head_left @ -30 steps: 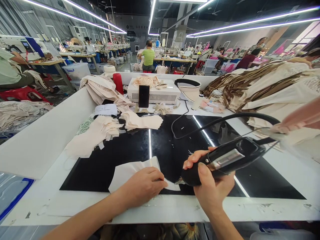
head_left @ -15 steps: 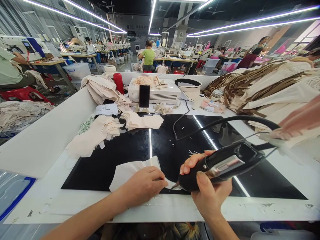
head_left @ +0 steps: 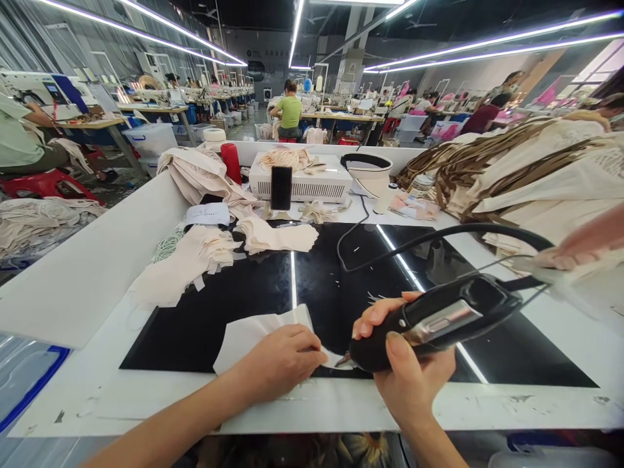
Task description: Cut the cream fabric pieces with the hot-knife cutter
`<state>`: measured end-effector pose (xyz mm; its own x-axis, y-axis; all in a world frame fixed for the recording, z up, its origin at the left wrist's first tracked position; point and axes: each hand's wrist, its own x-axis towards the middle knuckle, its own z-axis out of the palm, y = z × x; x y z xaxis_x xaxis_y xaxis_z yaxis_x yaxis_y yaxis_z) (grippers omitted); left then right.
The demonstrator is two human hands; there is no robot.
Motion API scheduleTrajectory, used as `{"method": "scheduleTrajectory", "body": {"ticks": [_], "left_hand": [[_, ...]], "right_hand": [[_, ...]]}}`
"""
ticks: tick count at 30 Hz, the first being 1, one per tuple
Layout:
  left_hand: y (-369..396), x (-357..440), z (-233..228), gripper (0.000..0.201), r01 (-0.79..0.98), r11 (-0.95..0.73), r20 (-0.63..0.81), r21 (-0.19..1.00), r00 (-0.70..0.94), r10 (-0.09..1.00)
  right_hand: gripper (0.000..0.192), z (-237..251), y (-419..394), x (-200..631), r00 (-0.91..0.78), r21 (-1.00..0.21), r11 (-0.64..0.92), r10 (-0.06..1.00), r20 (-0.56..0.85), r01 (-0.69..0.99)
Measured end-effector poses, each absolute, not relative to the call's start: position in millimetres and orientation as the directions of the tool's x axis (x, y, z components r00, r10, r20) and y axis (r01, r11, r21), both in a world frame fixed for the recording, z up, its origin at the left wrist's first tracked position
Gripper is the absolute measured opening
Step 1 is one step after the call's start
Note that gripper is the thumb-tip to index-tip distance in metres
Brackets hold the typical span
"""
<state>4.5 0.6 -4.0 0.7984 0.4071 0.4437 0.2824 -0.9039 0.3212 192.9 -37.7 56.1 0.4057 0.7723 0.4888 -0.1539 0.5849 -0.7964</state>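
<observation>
Head view shows the left hand (head_left: 280, 361) pressed flat, fingers spread, on a thin white fabric piece (head_left: 253, 331) with a curved cut edge, lying on the glossy black mat (head_left: 331, 286) near the table's front edge. The right hand (head_left: 407, 370) is wrapped tight round a smooth black handheld cutting tool (head_left: 433, 322) with a silvery metal plate on its side (no brand or lettering can be read on it); its small metal tip meets the fabric's right edge just beside the left fingertips. A thick black cable (head_left: 439, 237) arcs from the tool's rear across the mat. Soft cream fabric pieces (head_left: 195, 260) lie heaped at the mat's back left corner, and a slotted white machine (head_left: 312, 182) stands at the table's back edge. Compared with half a second ago, hands, tool and fabric sit almost unchanged, the tip still at the same edge.
</observation>
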Motion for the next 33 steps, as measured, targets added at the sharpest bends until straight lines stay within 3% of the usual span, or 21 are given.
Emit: {"method": "scheduleTrajectory", "body": {"ticks": [22,29,33], "left_hand": [[2.8,3.1,-8.1,0.02,0.257,-0.918,0.497,0.302,0.78,0.381],[5.0,-9.7,5.9,0.019,0.304,-0.847,0.421,0.436,0.763,0.491],[12.4,-23.0,9.6,0.024,0.409,-0.814,0.342,0.412,0.759,0.554]], "right_hand": [[0.034,51.2,-40.6,200.0,0.43,-0.802,0.587,0.756,0.494,-0.111],[0.037,48.6,-33.1,207.1,0.417,-0.796,0.598,0.75,0.514,-0.094],[0.036,48.4,-17.8,215.3,0.447,-0.791,0.609,0.726,0.523,-0.063]]}}
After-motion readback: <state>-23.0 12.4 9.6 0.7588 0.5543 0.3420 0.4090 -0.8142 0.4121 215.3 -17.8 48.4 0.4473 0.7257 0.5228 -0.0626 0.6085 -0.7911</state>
